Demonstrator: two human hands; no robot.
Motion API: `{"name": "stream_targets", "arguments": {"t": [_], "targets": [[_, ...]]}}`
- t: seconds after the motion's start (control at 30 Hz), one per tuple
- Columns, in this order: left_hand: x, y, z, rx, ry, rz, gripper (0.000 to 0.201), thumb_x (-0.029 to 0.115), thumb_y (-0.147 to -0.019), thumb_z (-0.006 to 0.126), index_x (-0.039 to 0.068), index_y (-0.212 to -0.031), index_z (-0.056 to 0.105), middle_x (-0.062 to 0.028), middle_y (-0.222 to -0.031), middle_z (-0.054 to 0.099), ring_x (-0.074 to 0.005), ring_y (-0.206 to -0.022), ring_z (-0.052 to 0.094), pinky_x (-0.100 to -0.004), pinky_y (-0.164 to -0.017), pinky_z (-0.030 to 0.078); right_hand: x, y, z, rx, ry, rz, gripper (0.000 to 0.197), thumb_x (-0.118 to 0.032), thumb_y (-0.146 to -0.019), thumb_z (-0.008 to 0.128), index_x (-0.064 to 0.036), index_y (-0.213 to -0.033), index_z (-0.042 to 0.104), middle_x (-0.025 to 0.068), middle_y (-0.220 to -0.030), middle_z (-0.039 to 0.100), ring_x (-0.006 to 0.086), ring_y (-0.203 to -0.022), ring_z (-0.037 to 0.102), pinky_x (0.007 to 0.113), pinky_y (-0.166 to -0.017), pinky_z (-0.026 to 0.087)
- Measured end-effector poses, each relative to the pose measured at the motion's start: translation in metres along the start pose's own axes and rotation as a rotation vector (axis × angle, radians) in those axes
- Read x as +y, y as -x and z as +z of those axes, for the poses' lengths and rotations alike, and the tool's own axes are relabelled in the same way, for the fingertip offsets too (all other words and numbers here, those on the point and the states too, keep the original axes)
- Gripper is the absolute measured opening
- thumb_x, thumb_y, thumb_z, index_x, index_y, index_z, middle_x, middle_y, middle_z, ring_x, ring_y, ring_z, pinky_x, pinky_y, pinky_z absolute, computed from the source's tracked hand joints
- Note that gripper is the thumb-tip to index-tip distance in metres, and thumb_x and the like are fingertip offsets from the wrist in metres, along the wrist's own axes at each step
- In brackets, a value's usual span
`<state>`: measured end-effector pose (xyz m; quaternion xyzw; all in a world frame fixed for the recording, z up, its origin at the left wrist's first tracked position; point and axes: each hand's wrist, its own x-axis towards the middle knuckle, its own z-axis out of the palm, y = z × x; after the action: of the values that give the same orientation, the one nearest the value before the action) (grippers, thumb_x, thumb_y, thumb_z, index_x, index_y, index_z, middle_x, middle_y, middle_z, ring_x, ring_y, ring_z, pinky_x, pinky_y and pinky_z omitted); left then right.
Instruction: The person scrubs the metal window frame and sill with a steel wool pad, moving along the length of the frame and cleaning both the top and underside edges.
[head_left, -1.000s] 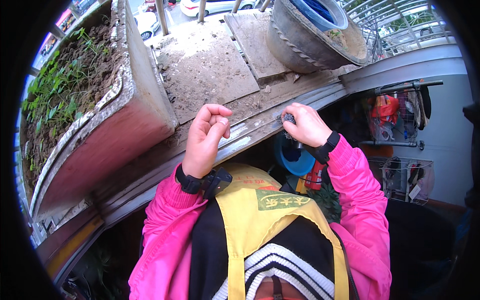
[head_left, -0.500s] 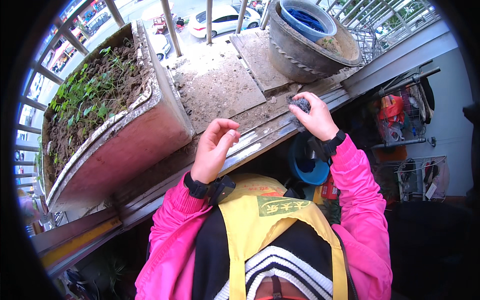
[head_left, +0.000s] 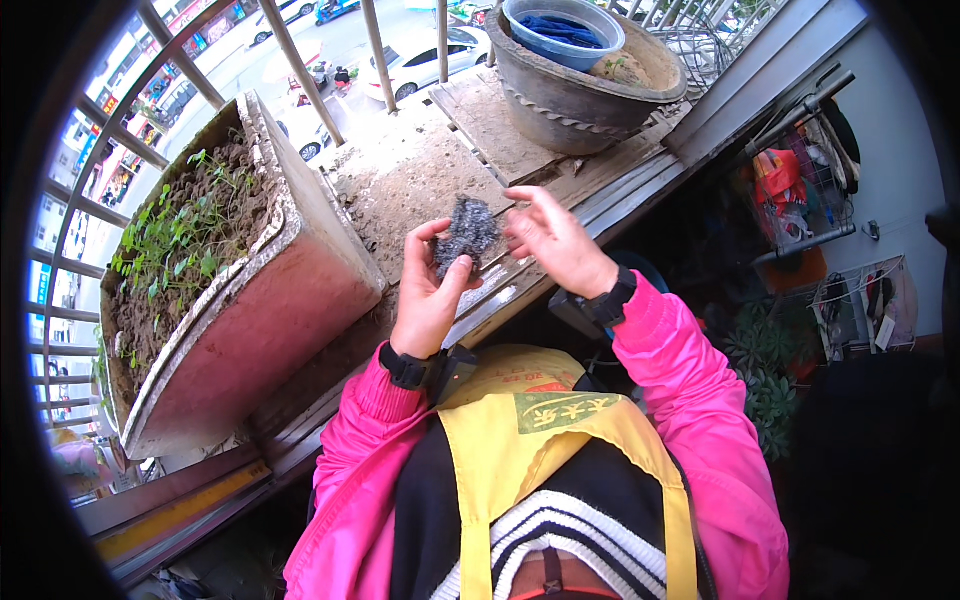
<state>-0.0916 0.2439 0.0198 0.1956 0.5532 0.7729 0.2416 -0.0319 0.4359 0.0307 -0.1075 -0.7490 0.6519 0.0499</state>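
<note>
A dark grey, fuzzy clump that looks like a steel wool scrubber (head_left: 470,230) is pinched between the thumb and fingers of my left hand (head_left: 426,300), above the dirty window ledge (head_left: 405,200). Just right of the scrubber, my right hand (head_left: 566,248) has its index finger stretched out and the other fingers loosely bent, with nothing seen in them. Its fingertips come close to the scrubber; whether they touch it I cannot tell. Below both hands runs the metal window track (head_left: 620,203), which has whitish patches.
To the left stands a large pinkish planter (head_left: 270,315) with soil and green seedlings. A grey pot (head_left: 560,105) at the back holds a blue basin (head_left: 565,40). Metal bars (head_left: 295,70) close off the street side. Hanging bags (head_left: 780,190) and a leafy plant (head_left: 765,370) are at right.
The scrubber has passed from my right hand to my left. My right hand has moved left, and its fingers have loosened. The view has shifted slightly.
</note>
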Motion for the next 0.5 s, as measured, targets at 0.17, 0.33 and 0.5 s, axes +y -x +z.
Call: {"name": "stream_targets", "arguments": {"t": [0.17, 0.33, 0.5], "targets": [[0.006, 0.005, -0.009, 0.089, 0.011, -0.012, 0.043, 0.002, -0.092, 0.049, 0.011, -0.132, 0.034, -0.0061, -0.118, 0.049, -0.0140, -0.095, 0.057, -0.0291, -0.077, 0.054, 0.029, 0.004, -0.060, 0.359, 0.890, -0.121, 0.013, -0.011, -0.083, 0.056, -0.0018, -0.090, 0.063, 0.0147, -0.091, 0.062, 0.0341, -0.084, 0.059, 0.038, -0.079, 0.047], [0.007, 0.011, -0.014, 0.070, 0.054, -0.029, 0.044, 0.001, -0.091, 0.051, 0.008, -0.131, 0.034, -0.0054, -0.118, 0.046, -0.0116, -0.101, 0.052, -0.0286, -0.078, 0.054, 0.066, 0.005, -0.052, 0.399, 1.239, -0.196, 0.015, -0.013, -0.080, 0.056, -0.0062, -0.091, 0.064, 0.0080, -0.106, 0.058, 0.0283, -0.110, 0.047, 0.047, -0.088, 0.040], [0.010, 0.017, -0.024, 0.056, 0.077, -0.049, 0.045, 0.001, -0.091, 0.051, 0.007, -0.132, 0.033, -0.0065, -0.119, 0.045, -0.0120, -0.101, 0.052, -0.0288, -0.077, 0.054, 0.072, 0.004, -0.024, 0.329, 1.124, -0.215, 0.019, -0.009, -0.078, 0.056, -0.0054, -0.093, 0.067, 0.0071, -0.102, 0.059, 0.0264, -0.108, 0.049, 0.043, -0.091, 0.037]]}}
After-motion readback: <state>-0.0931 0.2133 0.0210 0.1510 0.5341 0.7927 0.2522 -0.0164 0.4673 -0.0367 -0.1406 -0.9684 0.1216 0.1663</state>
